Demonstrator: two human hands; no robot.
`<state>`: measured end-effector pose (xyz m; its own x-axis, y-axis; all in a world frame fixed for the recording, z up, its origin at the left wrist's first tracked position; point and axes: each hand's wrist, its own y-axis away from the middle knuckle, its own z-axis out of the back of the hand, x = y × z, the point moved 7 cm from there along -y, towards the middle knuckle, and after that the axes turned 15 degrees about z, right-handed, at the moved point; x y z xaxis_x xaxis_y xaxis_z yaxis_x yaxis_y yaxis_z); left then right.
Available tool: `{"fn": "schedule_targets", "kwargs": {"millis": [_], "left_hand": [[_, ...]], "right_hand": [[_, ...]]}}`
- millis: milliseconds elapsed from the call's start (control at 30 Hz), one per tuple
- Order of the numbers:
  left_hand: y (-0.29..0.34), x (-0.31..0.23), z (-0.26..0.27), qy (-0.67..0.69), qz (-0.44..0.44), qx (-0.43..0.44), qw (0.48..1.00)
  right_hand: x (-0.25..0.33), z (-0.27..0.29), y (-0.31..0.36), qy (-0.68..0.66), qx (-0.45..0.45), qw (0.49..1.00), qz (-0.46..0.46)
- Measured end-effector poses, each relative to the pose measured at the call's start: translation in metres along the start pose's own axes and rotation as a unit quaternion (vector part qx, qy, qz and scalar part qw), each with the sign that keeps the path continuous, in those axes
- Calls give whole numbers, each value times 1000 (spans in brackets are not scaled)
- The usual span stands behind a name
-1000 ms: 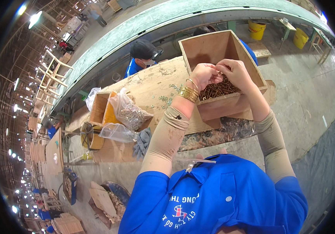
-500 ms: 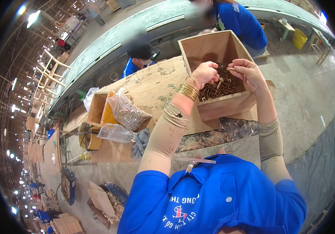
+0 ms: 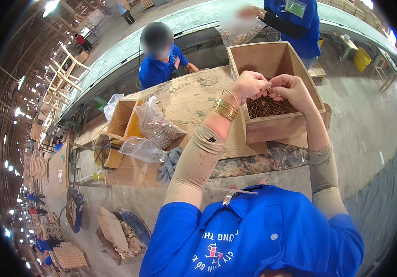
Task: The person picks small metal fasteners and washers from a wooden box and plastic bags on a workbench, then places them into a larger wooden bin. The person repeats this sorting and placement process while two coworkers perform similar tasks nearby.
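Above the screws [image 3: 267,108] heaped in the wooden box [image 3: 277,128], the left hand [image 3: 248,86] and right hand [image 3: 293,91] meet — both pinched closed on a small piece [image 3: 270,89] too tiny to identify. Left of the box slumps a clear plastic bag [image 3: 159,124]; beyond the box stands a co-worker [image 3: 303,39] in blue.

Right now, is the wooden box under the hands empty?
No, a pile of brown screws lies inside the wooden box.
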<state>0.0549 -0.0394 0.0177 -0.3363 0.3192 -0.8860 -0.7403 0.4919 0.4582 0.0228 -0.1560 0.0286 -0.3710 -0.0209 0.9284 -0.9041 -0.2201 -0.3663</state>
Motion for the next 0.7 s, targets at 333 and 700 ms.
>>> {"fn": "schedule_targets", "kwargs": {"millis": [333,700], "left_hand": [[43,104,108,473,-172,-56,862],[70,304,63,647,26,-173,742]], "right_hand": [[30,-38,0,76,1,995,65],[-1,-56,-16,-103,-11,992,69]]}}
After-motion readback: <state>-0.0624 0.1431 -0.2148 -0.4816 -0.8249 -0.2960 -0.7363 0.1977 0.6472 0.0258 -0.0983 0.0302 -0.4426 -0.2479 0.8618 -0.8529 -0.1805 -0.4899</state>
